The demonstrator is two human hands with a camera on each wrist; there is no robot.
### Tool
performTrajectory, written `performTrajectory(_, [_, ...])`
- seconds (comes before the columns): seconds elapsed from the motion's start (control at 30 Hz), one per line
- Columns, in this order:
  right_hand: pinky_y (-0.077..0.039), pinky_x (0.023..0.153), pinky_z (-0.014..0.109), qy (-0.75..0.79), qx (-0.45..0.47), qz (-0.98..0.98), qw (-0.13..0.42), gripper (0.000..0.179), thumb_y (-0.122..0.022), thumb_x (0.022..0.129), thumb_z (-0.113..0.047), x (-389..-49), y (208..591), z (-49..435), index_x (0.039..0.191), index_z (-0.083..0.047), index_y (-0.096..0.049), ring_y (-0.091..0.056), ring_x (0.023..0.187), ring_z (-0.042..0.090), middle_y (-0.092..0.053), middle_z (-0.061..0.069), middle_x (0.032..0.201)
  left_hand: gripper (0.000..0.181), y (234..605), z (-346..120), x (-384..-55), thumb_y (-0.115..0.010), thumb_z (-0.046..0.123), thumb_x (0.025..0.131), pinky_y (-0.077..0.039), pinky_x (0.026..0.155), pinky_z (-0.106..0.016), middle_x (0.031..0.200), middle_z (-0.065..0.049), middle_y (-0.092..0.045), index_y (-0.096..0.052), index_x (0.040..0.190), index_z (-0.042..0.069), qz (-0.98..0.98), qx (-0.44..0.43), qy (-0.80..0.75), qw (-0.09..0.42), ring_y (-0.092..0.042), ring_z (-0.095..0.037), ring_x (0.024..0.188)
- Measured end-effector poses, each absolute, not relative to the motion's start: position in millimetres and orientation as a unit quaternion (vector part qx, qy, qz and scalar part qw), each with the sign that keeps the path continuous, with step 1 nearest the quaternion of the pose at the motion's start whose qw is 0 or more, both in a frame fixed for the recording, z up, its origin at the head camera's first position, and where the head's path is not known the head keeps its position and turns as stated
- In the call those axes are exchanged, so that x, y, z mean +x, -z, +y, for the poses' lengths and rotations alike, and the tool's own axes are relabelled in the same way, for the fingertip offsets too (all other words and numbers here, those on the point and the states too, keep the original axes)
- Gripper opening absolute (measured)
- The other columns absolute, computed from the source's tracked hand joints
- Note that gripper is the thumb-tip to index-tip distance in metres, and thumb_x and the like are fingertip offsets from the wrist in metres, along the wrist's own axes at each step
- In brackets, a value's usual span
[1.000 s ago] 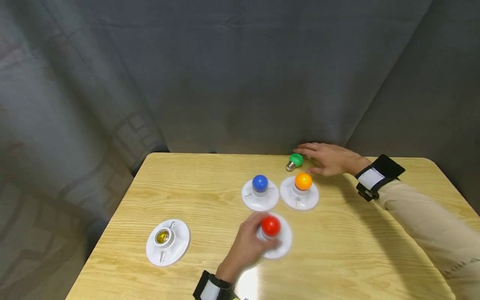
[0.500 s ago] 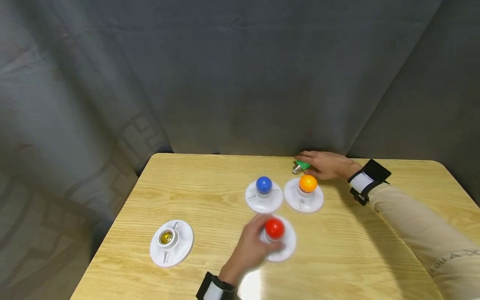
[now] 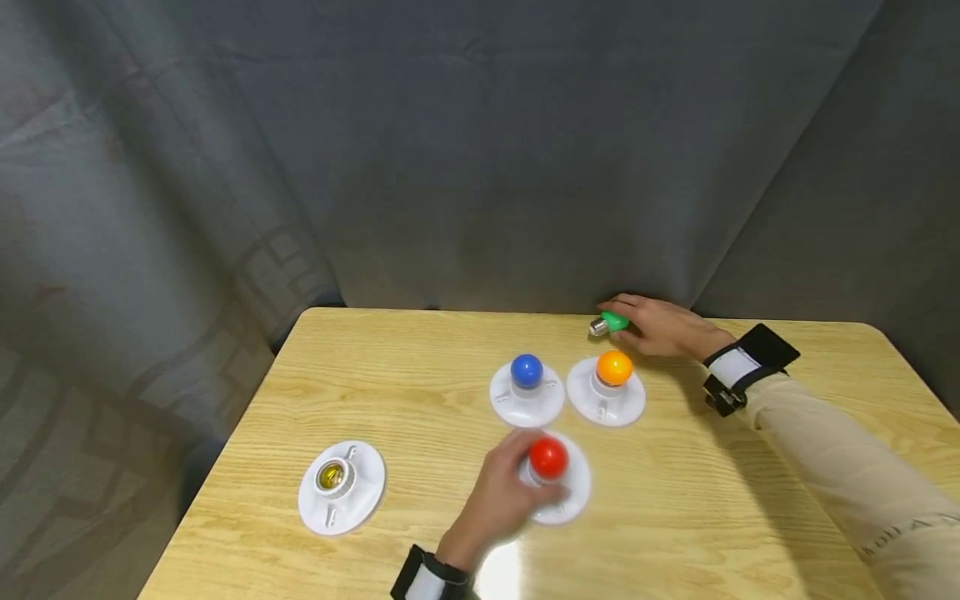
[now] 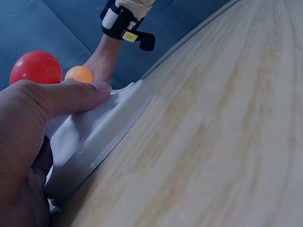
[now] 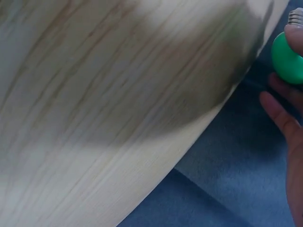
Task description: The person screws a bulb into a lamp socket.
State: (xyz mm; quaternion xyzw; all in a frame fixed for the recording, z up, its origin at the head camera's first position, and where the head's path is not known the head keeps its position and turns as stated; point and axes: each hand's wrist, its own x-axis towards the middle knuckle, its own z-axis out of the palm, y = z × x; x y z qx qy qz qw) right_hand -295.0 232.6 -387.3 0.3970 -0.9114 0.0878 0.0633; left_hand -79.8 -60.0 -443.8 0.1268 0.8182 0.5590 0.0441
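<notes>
My left hand [image 3: 491,496] grips a round white lamp socket [image 3: 576,483] holding a red bulb [image 3: 548,457]. In the left wrist view, the thumb [image 4: 75,98] lies across the socket's white base [image 4: 90,142] below the red bulb. Near the table's back edge, my right hand [image 3: 660,327] pinches a green bulb [image 3: 617,321] by its coloured globe. Its metal screw end [image 3: 597,327] points left. The right wrist view catches the green bulb [image 5: 285,59] at its right edge, between thumb and fingers.
Two more white sockets stand behind the red one, bearing a blue bulb [image 3: 527,371] and an orange bulb [image 3: 614,367]. A bare socket [image 3: 360,492] lies at the left of the wooden table [image 3: 420,392]. Grey cloth [image 3: 480,167] hangs behind the table.
My right hand has come left onto the green bulb, taken hold of it and turned its screw end further left. The left hand stays at the red bulb's socket.
</notes>
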Motion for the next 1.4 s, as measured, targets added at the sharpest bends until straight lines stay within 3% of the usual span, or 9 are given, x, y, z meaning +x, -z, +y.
performTrajectory(0.4, [-0.053,0.080,0.046,-0.148,0.349,-0.920,0.100,0.047,-0.069,0.086,-0.012,-273,366,248,0.129,0.002,-0.054,-0.061,0.091,0.027,-0.060,0.018,0.115,0.057,443,-66,-84,-0.085,0.018,0.068,-0.045,0.101,-0.037,0.116,0.018,-0.062,-0.060,0.117,0.036,0.824,0.128,-0.551,0.040,-0.058,-0.007,0.111])
performTrajectory(0.57, [-0.053,0.072,0.044,-0.167,0.327,-0.919,0.143,0.046,-0.073,0.083,-0.007,-249,349,255,0.122,0.001,-0.052,-0.062,0.083,0.027,-0.063,0.019,0.106,0.060,441,-70,-87,-0.086,0.020,0.067,-0.044,0.102,-0.037,0.117,0.017,-0.061,-0.060,0.119,0.036,0.826,0.142,-0.544,0.038,-0.058,-0.007,0.112])
performTrajectory(0.77, [-0.054,0.072,0.045,-0.174,0.285,-0.920,0.205,0.048,-0.076,0.080,-0.007,-210,335,268,0.123,-0.002,-0.055,-0.063,0.087,0.026,-0.064,0.016,0.108,0.067,434,-77,-92,-0.086,0.024,0.068,-0.041,0.108,-0.041,0.126,0.015,-0.060,-0.057,0.129,0.031,0.835,0.166,-0.521,0.052,-0.056,-0.009,0.120])
performTrajectory(0.87, [-0.052,0.076,0.030,-0.173,0.287,-0.913,0.232,0.051,-0.078,0.078,-0.007,-192,331,266,0.124,-0.003,-0.057,-0.062,0.092,0.024,-0.064,0.014,0.111,0.072,427,-86,-94,-0.085,0.027,0.069,-0.039,0.110,-0.044,0.135,0.012,-0.057,-0.055,0.134,0.027,0.848,0.172,-0.499,0.053,-0.053,-0.012,0.125])
performTrajectory(0.97, [-0.042,0.086,0.010,-0.180,0.308,-0.898,0.259,0.053,-0.080,0.075,-0.007,-177,327,261,0.124,-0.004,-0.059,-0.060,0.097,0.023,-0.064,0.012,0.112,0.075,417,-101,-96,-0.083,0.032,0.072,-0.037,0.112,-0.046,0.142,0.006,-0.052,-0.051,0.139,0.021,0.862,0.184,-0.471,0.044,-0.049,-0.017,0.132])
performTrajectory(1.07, [-0.031,0.091,0.001,-0.188,0.333,-0.881,0.278,0.056,-0.081,0.073,-0.005,-165,324,255,0.125,-0.003,-0.060,-0.058,0.099,0.022,-0.063,0.012,0.114,0.075,407,-120,-96,-0.081,0.035,0.075,-0.037,0.112,-0.047,0.145,0.000,-0.051,-0.050,0.141,0.018,0.878,0.193,-0.438,0.003,-0.047,-0.022,0.135])
performTrajectory(1.13, [-0.029,0.093,0.000,-0.192,0.344,-0.874,0.286,0.048,-0.076,0.083,-0.017,-158,324,251,0.125,-0.003,-0.060,-0.057,0.100,0.022,-0.063,0.013,0.116,0.073,401,-135,-94,-0.081,0.033,0.074,-0.038,0.111,-0.046,0.144,-0.003,-0.052,-0.051,0.139,0.015,0.891,0.191,-0.410,-0.044,-0.047,-0.024,0.135])
performTrajectory(1.3, [-0.032,0.091,-0.001,-0.190,0.348,-0.871,0.289,0.051,-0.056,0.095,-0.044,-142,325,247,0.128,-0.005,-0.060,-0.056,0.103,0.022,-0.061,0.013,0.121,0.061,390,-176,-86,-0.084,0.024,0.074,-0.042,0.105,-0.051,0.133,-0.011,-0.059,-0.061,0.127,0.007,0.914,0.166,-0.321,-0.185,-0.052,-0.032,0.127])
performTrajectory(1.4, [-0.037,0.083,0.003,-0.193,0.350,-0.869,0.293,0.047,-0.061,0.094,-0.038,-134,328,247,0.130,-0.008,-0.060,-0.055,0.104,0.016,-0.061,0.011,0.121,0.053,387,-197,-79,-0.084,0.018,0.074,-0.037,0.103,-0.058,0.130,-0.016,-0.059,-0.064,0.121,0.004,0.921,0.132,-0.281,-0.234,-0.050,-0.039,0.125])
